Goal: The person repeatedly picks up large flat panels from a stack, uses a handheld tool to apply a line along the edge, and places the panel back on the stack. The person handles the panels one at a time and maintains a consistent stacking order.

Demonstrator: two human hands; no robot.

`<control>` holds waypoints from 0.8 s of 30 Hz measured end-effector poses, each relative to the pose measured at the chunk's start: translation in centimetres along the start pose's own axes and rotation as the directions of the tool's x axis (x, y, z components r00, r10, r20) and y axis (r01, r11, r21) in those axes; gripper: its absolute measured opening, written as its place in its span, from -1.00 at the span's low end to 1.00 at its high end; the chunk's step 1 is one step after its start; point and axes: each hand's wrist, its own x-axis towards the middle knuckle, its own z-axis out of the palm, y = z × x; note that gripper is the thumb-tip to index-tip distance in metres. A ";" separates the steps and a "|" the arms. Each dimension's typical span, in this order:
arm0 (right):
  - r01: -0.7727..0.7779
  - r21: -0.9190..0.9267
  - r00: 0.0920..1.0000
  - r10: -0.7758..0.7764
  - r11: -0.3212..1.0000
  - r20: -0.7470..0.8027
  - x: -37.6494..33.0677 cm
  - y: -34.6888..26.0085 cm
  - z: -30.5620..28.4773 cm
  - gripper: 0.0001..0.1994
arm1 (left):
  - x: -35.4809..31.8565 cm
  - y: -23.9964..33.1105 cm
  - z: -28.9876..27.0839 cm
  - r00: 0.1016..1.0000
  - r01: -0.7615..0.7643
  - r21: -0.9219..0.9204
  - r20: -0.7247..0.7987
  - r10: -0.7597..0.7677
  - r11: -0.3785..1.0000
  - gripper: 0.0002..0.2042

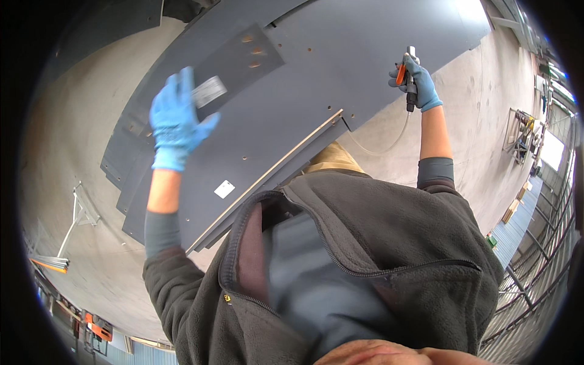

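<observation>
Both our hands, in blue gloves, are raised over large dark grey panels. Our left hand (175, 121), in the upper left of the frame, is spread open with fingers apart; it is blurred and lies flat against the stacked grey sheets (182, 164), just beside a small silvery label (208, 91). Our right hand (415, 82), in the upper right, is clamped around a slim handheld tool (410, 79) with an orange lever, its tip at the edge of the big grey panel (340, 61). A thin clear hose (389, 143) hangs from the tool's lower end and curves left. In the lower half of the frame we see our dark fleece jacket (377, 243), its zip open. Beyond the panels spreads a pale concrete floor (67, 152), with metal racks (523, 131) at the far right.
</observation>
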 end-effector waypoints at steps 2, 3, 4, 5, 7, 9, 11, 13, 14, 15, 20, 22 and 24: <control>0.081 0.106 0.997 -0.082 0.991 0.013 0.4 1.0 -1.6 -0.35 | 3.6 5.0 2.2 0.992 -0.026 -0.067 0.120 0.034 0.997 0.10; 0.105 0.151 0.994 -0.109 0.983 0.020 0.3 1.6 -2.4 -0.33 | 5.6 7.5 3.4 0.991 -0.093 -0.075 0.089 0.100 0.993 0.10; 0.055 0.153 0.998 -0.054 0.987 -0.011 0.4 2.1 -3.2 -0.32 | 7.5 10.1 4.6 0.985 -0.168 -0.071 0.022 0.170 0.983 0.10; 0.071 0.140 0.997 -0.065 0.988 -0.046 0.4 2.7 -3.9 -0.33 | 9.4 12.6 5.7 0.973 -0.227 -0.052 0.020 0.229 0.972 0.09; 0.023 0.183 0.998 -0.013 0.983 -0.054 0.1 3.9 -5.5 -0.43 | 12.8 17.4 7.5 0.944 -0.330 0.004 0.010 0.330 0.944 0.08; 0.002 0.158 1.000 0.003 0.987 -0.031 -0.4 5.1 -7.3 -0.49 | 15.6 21.6 9.0 0.926 -0.372 0.014 0.078 0.370 0.928 0.07; -0.046 0.157 0.999 0.046 0.986 -0.001 -0.9 6.3 -8.8 -0.52 | 18.4 24.5 10.1 0.904 -0.397 -0.002 0.170 0.392 0.918 0.06; -0.068 0.185 0.996 0.077 0.980 -0.043 -1.3 7.5 -9.6 -0.54 | 20.6 26.3 11.3 0.864 -0.437 -0.005 0.274 0.422 0.899 0.05; -0.079 0.178 0.995 0.088 0.981 -0.044 -1.3 8.0 -9.8 -0.54 | 21.4 26.6 11.9 0.831 -0.504 0.009 0.277 0.482 0.864 0.05; -0.097 0.182 0.994 0.106 0.979 -0.040 -1.4 8.5 -9.7 -0.54 | 22.3 26.5 12.6 0.794 -0.568 0.023 0.279 0.540 0.823 0.05; -0.183 0.182 0.981 0.191 0.966 -0.027 -1.2 9.3 -7.5 -0.56 | 26.0 25.0 15.6 0.614 -0.733 -0.027 0.405 0.678 0.680 0.09; -0.176 0.178 0.984 0.173 0.968 0.033 -0.9 8.9 -6.3 -0.58 | 26.3 23.7 16.2 0.597 -0.727 -0.068 0.429 0.678 0.684 0.08; -0.193 0.126 0.979 0.184 0.973 0.083 -0.5 8.2 -5.1 -0.59 | 26.7 23.0 16.5 0.531 -0.739 -0.105 0.516 0.672 0.665 0.01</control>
